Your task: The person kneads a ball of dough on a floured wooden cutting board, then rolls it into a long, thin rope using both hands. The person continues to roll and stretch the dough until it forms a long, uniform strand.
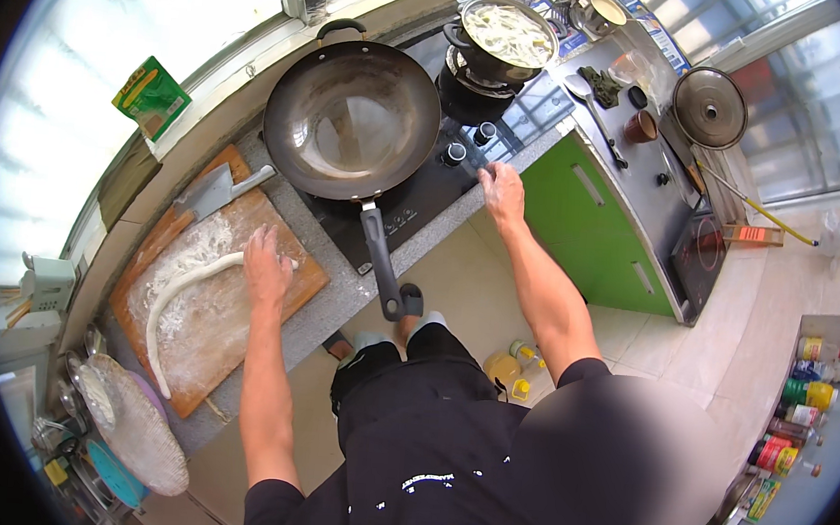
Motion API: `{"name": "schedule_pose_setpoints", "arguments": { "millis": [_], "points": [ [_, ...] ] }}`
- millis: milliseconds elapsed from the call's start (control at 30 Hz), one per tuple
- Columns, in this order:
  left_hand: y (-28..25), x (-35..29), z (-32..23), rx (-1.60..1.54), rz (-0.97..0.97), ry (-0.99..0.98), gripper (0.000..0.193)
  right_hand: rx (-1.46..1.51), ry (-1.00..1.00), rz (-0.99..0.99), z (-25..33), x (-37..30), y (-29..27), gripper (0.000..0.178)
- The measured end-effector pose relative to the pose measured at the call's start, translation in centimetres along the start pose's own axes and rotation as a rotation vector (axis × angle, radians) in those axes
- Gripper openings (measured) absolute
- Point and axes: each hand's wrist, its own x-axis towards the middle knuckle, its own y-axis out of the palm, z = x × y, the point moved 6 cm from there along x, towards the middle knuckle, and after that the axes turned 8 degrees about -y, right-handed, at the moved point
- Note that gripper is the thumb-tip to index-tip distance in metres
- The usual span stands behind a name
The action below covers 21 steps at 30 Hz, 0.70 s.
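Observation:
A long white rope of dough [176,290] curves across a floured wooden board [226,346] on the left counter. My left hand [266,262] lies across its right end, fingers stretched over it and a short end poking out beyond. A cleaver [210,192] rests at the board's far edge. My right hand [502,192] hovers by the counter's front edge with its fingers curled in and nothing visible in them. Close to it are two black stove knobs [454,154]. A large wok [352,119] sits on the cooktop, its handle [378,254] pointing toward me.
A pot of pale food strips [507,34] stands behind the knobs. The right counter holds a ladle [594,113], a brown cup [641,128] and a pot lid [710,108]. A round woven tray [141,428] lies lower left. Bottles [507,370] stand on the floor.

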Motion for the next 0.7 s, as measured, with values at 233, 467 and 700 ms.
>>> {"name": "schedule_pose_setpoints", "arguments": {
  "millis": [233, 467, 700],
  "points": [
    [0.0, -0.7, -3.5, 0.029, -0.022, -0.079, 0.052, -0.082, 0.015, 0.055, -2.2, 8.8, 0.9, 0.039],
    [-1.1, 0.5, -6.9, -0.101, -0.220, -0.078, 0.035, -0.089, 0.030, 0.062, -4.1, 11.3, 1.9, 0.055],
    [-6.0, 5.6, -22.0, -0.329, -0.295, 0.186, 0.020, -0.049, 0.051, 0.064, -4.6, 11.5, 1.8, 0.060]
  ]
}}
